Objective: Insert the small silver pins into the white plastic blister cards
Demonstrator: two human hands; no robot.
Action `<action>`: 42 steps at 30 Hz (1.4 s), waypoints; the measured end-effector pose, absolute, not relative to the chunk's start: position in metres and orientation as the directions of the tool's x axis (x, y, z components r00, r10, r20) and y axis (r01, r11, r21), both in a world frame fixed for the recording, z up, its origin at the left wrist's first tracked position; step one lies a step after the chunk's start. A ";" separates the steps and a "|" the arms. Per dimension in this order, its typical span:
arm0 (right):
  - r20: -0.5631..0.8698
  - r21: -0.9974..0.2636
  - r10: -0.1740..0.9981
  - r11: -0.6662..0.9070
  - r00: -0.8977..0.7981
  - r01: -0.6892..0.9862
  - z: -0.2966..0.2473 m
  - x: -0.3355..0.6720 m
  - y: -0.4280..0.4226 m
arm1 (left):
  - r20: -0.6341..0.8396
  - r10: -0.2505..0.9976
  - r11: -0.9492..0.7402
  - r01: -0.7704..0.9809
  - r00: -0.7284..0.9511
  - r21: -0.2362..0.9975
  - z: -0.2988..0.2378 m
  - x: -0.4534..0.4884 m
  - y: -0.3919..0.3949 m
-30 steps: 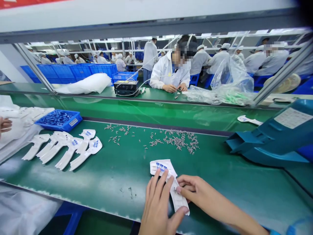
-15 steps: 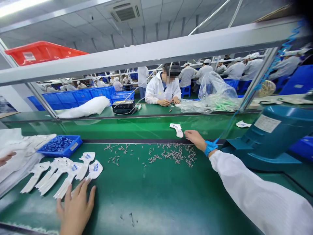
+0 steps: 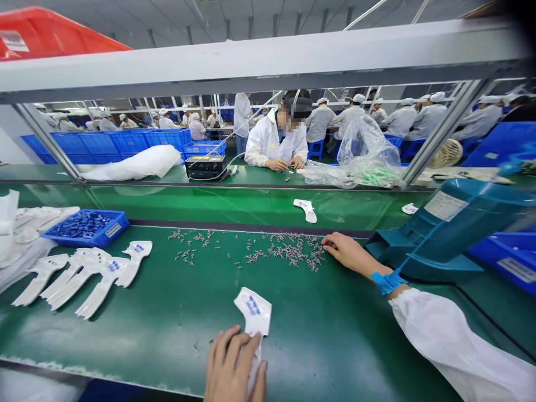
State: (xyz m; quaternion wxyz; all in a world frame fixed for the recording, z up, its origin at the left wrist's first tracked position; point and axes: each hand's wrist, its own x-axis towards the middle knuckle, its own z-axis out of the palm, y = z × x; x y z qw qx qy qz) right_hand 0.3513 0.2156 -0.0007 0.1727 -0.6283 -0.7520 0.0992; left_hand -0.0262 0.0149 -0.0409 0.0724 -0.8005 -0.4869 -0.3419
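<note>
White part [image 3: 253, 308] at front edge of table [image 3: 176, 329], left hand [image 3: 234, 368] flat on it, fingers open. Right hand [image 3: 345, 252] on pins [image 3: 288, 252] near back edge; can't tell if pinching one. Risk: tiny pin slips from fingers, rolls off; part slides under loose press.

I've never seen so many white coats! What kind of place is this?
Probably a factory assembly line: long green conveyor belt, rows of workers in white coats and caps, and many identical white plastic parts.

The single head-worn camera is looking forward and down from the counter's [image 3: 343, 324] near edge, hovering close above the left hand [image 3: 234, 365] and facing across the far edge toward the people [image 3: 276, 142] beyond.
</note>
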 end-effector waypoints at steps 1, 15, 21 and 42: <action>0.134 -0.362 0.981 0.183 -0.143 0.914 0.002 0.351 0.214 | 0.617 0.732 -0.524 0.818 0.288 0.239 -0.043 -0.013 0.012; -0.258 -0.852 0.855 0.019 -0.450 0.524 0.078 0.239 0.065 | 0.565 0.777 -0.604 0.586 0.279 0.540 0.007 0.020 0.007; -0.286 -0.918 0.782 -0.058 -0.553 0.392 0.075 0.209 0.049 | 0.530 0.808 -0.573 0.547 0.256 0.610 0.008 0.019 0.001; -0.320 -0.734 0.868 0.026 -0.380 0.679 0.059 0.177 0.042 | 0.290 0.880 -0.475 0.688 0.376 0.550 0.010 -0.006 0.000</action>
